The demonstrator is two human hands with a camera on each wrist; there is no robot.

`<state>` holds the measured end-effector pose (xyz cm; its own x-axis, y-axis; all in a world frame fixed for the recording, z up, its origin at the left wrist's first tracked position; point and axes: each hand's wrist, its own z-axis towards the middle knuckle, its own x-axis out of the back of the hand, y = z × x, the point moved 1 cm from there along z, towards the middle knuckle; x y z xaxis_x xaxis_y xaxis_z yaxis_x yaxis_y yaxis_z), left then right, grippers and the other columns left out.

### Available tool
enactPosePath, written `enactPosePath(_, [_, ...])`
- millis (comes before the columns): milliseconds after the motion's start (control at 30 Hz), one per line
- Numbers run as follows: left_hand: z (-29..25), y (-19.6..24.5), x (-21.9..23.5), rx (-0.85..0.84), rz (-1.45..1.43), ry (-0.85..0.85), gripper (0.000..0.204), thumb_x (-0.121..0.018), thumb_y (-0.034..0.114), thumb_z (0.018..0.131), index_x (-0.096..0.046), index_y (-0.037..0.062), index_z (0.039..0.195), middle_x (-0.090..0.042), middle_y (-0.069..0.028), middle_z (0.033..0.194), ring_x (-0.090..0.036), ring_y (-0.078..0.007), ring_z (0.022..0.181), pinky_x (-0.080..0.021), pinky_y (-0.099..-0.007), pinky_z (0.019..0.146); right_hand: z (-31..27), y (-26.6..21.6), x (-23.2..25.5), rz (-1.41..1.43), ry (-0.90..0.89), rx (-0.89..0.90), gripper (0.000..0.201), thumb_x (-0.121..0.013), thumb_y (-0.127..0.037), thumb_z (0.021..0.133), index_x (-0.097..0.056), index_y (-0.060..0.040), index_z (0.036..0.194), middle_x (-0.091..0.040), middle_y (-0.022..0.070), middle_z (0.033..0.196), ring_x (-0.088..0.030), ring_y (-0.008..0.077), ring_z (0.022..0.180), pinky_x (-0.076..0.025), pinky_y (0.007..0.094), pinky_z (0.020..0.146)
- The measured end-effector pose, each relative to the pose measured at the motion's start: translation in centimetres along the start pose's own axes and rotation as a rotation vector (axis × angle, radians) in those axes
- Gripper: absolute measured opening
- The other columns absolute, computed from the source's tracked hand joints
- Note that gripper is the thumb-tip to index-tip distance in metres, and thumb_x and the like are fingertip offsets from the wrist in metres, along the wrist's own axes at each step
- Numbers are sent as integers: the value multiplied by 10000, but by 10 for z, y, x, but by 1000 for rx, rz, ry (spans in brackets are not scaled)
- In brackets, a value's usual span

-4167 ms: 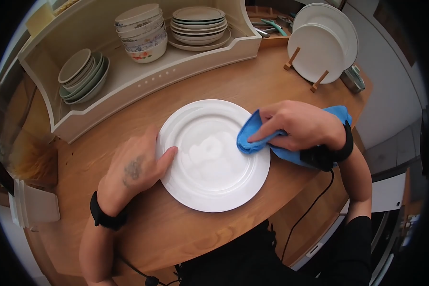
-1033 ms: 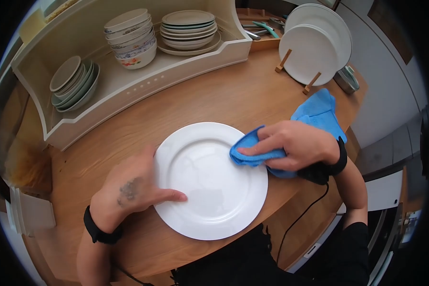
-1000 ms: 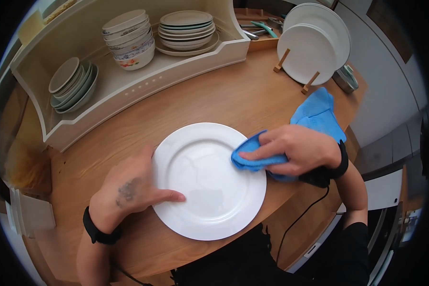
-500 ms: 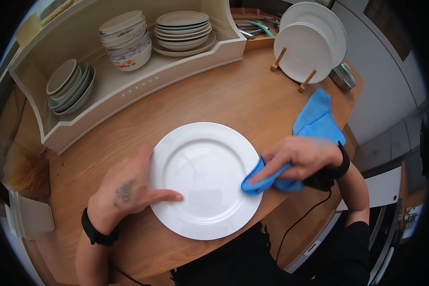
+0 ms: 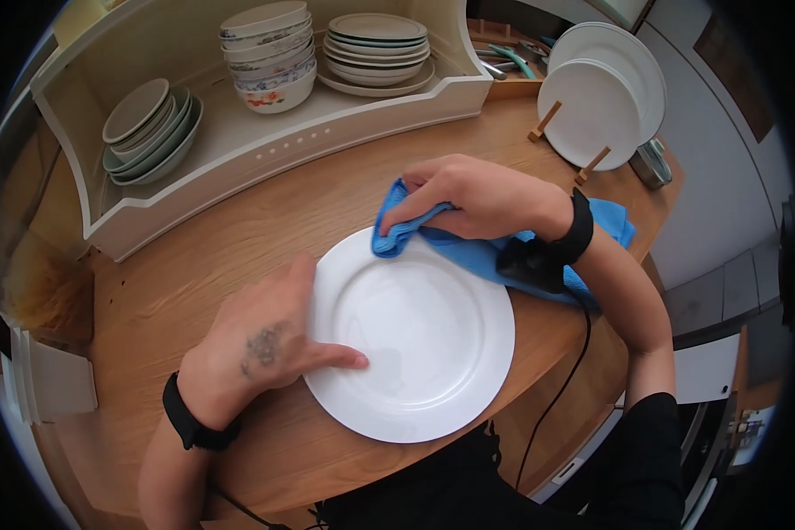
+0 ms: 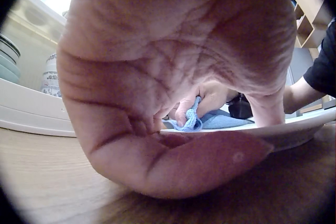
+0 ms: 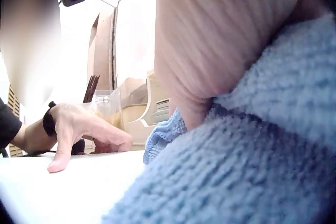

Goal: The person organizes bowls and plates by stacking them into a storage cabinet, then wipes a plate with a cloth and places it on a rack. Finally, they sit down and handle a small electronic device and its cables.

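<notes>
A white dinner plate (image 5: 415, 340) lies near the front edge of the wooden table. My left hand (image 5: 261, 340) grips its left rim, thumb on the upper face. In the left wrist view the fingers (image 6: 184, 166) curl beneath the rim. At the plate's far rim, my right hand (image 5: 481, 199) pinches a bunched blue cloth (image 5: 396, 237) against the plate. The rest of the cloth trails under the right wrist to the right, past the plate. Close up, the right wrist view shows the cloth's ribbed weave (image 7: 236, 171).
Behind the plate stands a cream shelf unit (image 5: 291, 159) with stacked bowls (image 5: 274, 66) and stacked plates (image 5: 375, 53). At the back right, white plates (image 5: 592, 115) stand in a wooden rack (image 5: 543, 124). A cable (image 5: 552, 402) hangs from the right wrist. A white container (image 5: 57, 380) sits at left.
My right hand has carried the bunched cloth from the plate's right rim to its far rim. The left hand keeps its grip on the left rim. The head view has shifted slightly.
</notes>
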<state>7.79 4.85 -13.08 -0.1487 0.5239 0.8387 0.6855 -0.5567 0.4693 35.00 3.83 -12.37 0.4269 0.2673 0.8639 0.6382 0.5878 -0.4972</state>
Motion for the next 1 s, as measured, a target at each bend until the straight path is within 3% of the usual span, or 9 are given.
enactPosePath(267, [1, 3, 0, 58, 13, -28, 912, -903, 545, 609, -525, -62, 1176, -665, -297, 1085, -671, -446, 1011, -540, -473, 866, -12, -33, -13, -206, -41, -10, 539, -671, 17, 795, -697, -212, 1282, -581, 121, 892, -600, 323, 834, -499, 414, 732])
enactPosePath(333, [1, 5, 2, 80, 11, -40, 919, -907, 535, 606, -527, -61, 1192, -668, -292, 1083, -673, -440, 1011, -541, -468, 869, -26, -46, -13, -257, -119, -152, 434, -675, -68, 824, -714, -189, 1239, -640, 133, 936, -650, 346, 862, -530, 436, 725])
enactPosePath(500, [1, 3, -1, 46, -54, -28, 938, -920, 508, 598, -534, -58, 1237, -675, -278, 1074, -680, -419, 1005, -542, -455, 876, -73, -65, -14, -297, -126, -257, 433, -697, -126, 831, -674, -177, 1261, -643, 114, 911, -665, 333, 797, -536, 434, 641])
enactPosePath(700, [-10, 11, -4, -10, 52, 54, 940, -911, 517, 598, -538, -47, 1250, -666, -259, 1106, -675, -399, 1029, -545, -441, 868, -92, -78, -12, -269, -148, -332, 414, -707, -155, 850, -676, -154, 1263, -653, 119, 927, -671, 336, 826, -539, 433, 682])
enactPosePath(767, [-27, 22, -9, -35, 315, 209, 870, -886, 478, 654, -534, -42, 1257, -632, -222, 1100, -653, -383, 1014, -534, -433, 843, -90, -78, -12, -266, -142, -328, 410, -710, -162, 853, -678, -150, 1262, -656, 120, 928, -671, 336, 832, -538, 434, 697])
enactPosePath(900, [-65, 58, -17, -62, 483, 266, 764, -837, 335, 739, -512, -50, 1314, -552, -163, 999, -581, -311, 953, -497, -396, 801, -83, -80, -13, -277, -170, -320, 403, -711, -166, 857, -682, -138, 1258, -661, 125, 929, -672, 337, 853, -537, 435, 724])
enactPosePath(1000, [-97, 80, -45, -305, 636, 333, 465, -716, 297, 848, -649, -67, 1128, -634, -198, 1002, -657, -363, 955, -550, -403, 774, -85, -76, -18, -320, -123, -264, 499, -718, -107, 823, -652, -163, 1314, -637, 107, 912, -653, 314, 776, -531, 403, 642])
